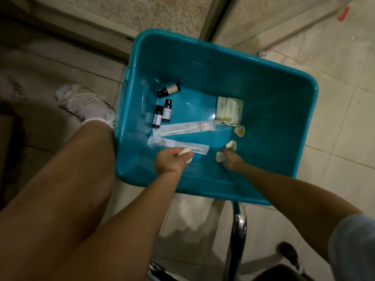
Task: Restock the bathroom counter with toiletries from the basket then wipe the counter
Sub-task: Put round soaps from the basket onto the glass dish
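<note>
Arms extended; left hand [170,162], right hand [231,159], each gripping white rounds [231,144]

Teal plastic basket [203,57], open top. Three small dark bottles lie flat near its left wall: single bottle [168,90], bottle pair [162,113] side by side. Two long white sachets [183,129] lie across the near-left bottom. Cream packets [229,111] sit mid-right, with a loose disc [239,131] just beside them. Left hand [170,161] and right hand [230,159] pinch round white discs [231,144].
</note>
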A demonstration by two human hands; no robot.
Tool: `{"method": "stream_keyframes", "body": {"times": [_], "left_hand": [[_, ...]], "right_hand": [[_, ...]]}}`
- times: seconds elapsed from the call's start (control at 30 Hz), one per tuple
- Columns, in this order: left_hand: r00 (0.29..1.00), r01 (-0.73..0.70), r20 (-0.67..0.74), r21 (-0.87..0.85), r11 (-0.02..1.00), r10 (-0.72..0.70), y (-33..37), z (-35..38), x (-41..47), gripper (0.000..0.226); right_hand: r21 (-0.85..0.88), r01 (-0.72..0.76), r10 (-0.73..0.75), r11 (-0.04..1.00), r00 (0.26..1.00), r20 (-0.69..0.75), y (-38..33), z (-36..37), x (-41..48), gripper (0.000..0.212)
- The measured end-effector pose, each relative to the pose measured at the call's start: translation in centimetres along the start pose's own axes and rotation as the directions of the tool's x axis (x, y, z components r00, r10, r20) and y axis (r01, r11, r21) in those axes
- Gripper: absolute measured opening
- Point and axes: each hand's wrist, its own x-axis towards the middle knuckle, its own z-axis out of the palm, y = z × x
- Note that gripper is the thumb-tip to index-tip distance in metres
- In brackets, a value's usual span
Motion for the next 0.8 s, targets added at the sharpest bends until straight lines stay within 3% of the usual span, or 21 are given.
{"method": "stream_keyframes", "body": {"times": [0.1,0.23,0.37,0.47,0.53,0.6,0.63,0.7,0.8], "left_hand": [[1.0,0.003,-0.015,-0.009,1.0,-0.003,-0.2,0.2,0.1,0.035],[1.0,0.004,0.001,-0.003,1.0,-0.004,0.1,0.3,-0.2,0.035],[1.0,-0.001,0.012,-0.014,1.0,0.001,1.0,0.3,-0.6,0.034],[0.999,-0.037,0.021,-0.011,0.999,0.037,1.9,0.4,-0.9,0.032],[0.998,-0.062,0.015,0.005,0.998,0.062,2.3,0.1,-1.1,0.03],[0.997,-0.077,0.013,0.035,0.996,0.076,2.3,-0.3,-1.3,0.03],[0.997,-0.08,0.014,0.035,0.996,0.079,2.3,-0.6,-1.5,0.03],[0.996,-0.086,0.013,0.01,0.996,0.086,2.2,-1.2,-2.2,0.03],[0.998,-0.069,-0.001,-0.03,0.997,0.069,2.4,-2.2,-3.6,0.028]], "right_hand": [[-0.077,-0.032,0.028,0.996,0.998,-0.048,-1.0,0.5,0.5,0.059],[-0.272,-0.063,0.038,0.96,0.995,-0.096,-2.2,0.3,0.7,0.05],[-0.334,-0.075,0.046,0.939,0.994,-0.096,-1.8,0.6,0.6,0.042],[-0.248,-0.121,0.084,0.961,0.984,-0.156,-1.5,0.6,0.0,0.042],[-0.126,-0.065,0.053,0.99,0.994,-0.099,-1.4,0.1,-0.4,0.046],[0.107,-0.009,0.011,0.994,1.0,-0.018,-1.9,-0.6,-1.1,0.047],[0.293,-0.007,0.017,0.956,0.999,-0.03,-2.3,-0.8,-1.4,0.045],[0.696,-0.036,0.083,0.717,0.996,-0.034,-3.2,-1.2,-2.7,0.038],[0.95,-0.01,-0.025,0.311,0.999,0.019,-4.1,-2.7,-5.7,0.031]]}}
